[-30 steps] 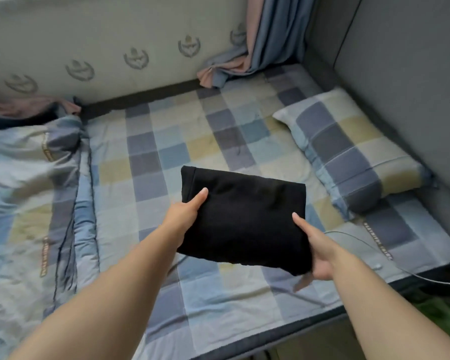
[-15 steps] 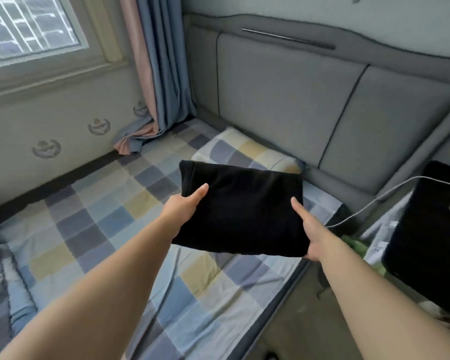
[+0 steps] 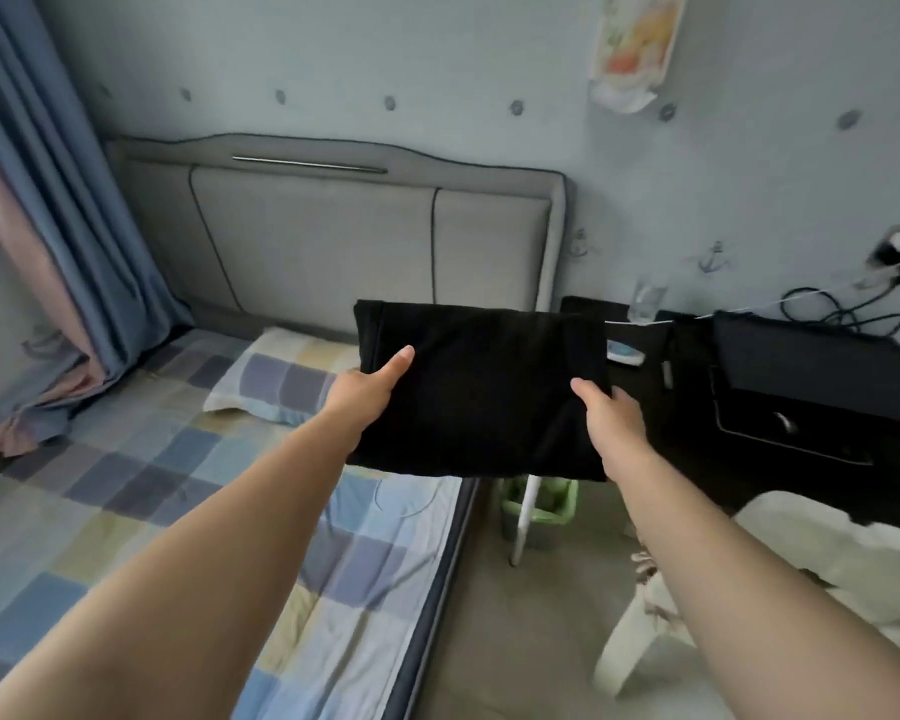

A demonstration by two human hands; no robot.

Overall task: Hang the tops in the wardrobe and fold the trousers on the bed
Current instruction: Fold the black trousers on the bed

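Both hands' grip holds the folded black trousers (image 3: 481,392), fingers hidden beneath the cloth.

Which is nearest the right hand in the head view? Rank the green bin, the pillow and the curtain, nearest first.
From the right hand, which has its grip on the folded black trousers:
1. Green bin, on the floor just below and left of the hand.
2. Pillow, on the bed, past the left hand.
3. Curtain, far left corner.
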